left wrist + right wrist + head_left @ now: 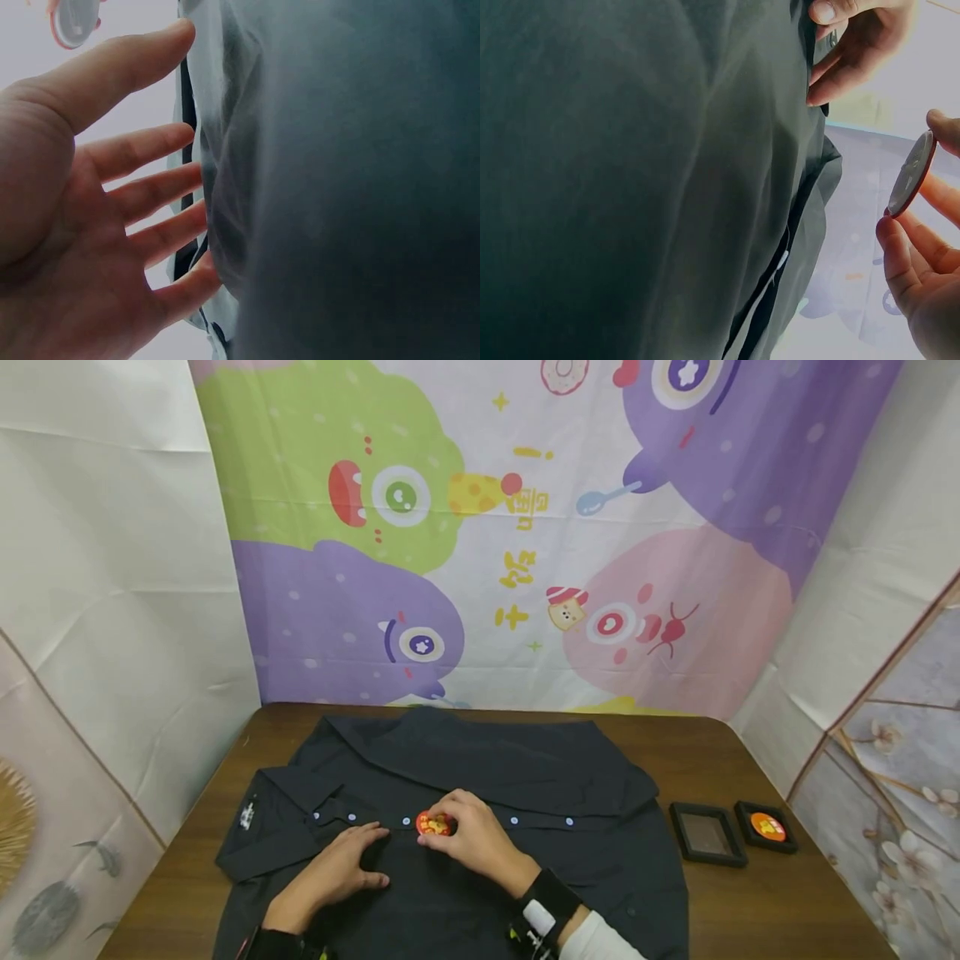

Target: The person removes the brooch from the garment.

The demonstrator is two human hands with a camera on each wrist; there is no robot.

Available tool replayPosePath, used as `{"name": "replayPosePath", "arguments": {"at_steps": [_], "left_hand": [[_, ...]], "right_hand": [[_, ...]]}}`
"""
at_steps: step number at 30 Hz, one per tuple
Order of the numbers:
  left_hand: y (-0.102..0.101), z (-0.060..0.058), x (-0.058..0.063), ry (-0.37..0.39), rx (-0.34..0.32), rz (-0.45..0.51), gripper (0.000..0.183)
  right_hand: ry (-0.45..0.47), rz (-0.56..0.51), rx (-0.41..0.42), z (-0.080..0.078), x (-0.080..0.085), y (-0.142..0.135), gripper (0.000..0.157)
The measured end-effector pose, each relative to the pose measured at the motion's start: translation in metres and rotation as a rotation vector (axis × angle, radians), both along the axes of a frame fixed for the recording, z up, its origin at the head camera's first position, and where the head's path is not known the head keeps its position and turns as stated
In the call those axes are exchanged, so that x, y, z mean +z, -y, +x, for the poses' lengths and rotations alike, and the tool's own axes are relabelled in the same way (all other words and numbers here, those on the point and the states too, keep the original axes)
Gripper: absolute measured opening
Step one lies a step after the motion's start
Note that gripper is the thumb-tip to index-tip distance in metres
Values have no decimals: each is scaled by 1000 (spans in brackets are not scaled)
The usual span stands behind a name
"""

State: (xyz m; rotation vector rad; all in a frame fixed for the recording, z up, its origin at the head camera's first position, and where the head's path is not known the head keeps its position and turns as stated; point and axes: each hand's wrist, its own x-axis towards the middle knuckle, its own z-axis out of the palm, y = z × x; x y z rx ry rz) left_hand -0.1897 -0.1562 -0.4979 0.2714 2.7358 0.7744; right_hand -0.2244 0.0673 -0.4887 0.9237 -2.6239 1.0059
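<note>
A dark button-up shirt (pixel 465 893) lies spread on the brown table, its row of small pale buttons running across it. My right hand (pixel 480 839) pinches a round red-and-yellow badge (pixel 433 823) by its rim, above the button row. In the right wrist view the badge (pixel 913 174) stands on edge between thumb and fingers, its pale back facing the shirt, apart from the cloth. Left of it, my left hand (pixel 335 870) rests on the shirt with fingers spread. The left wrist view shows that hand's fingertips (pixel 180 135) touching the cloth, with nothing held.
To the right of the shirt, on the table (pixel 810 918), lie a black square frame (pixel 708 858) and a smaller black frame (pixel 787 843) with an orange round badge (pixel 768 827) in it. A printed cartoon cloth (pixel 480 677) hangs behind the table.
</note>
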Motion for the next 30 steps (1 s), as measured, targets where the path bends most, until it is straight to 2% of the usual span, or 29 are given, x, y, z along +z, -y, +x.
{"name": "replayPosePath", "arguments": {"at_steps": [6,17,22,30], "left_hand": [[-2,3,3,-7,-12,0,60],[-3,5,0,-131,-24,12,52],[-3,4,-1,-129,-22,21,53],[-3,2,-4,-118,-17,39,53]], "right_hand": [[3,-16,-6,0,3,-4,30],[52,-24,-59,-1,7,-14,30],[67,-24,-67,0,9,-18,30],[27,-36,-85,0,9,-23,29]]}}
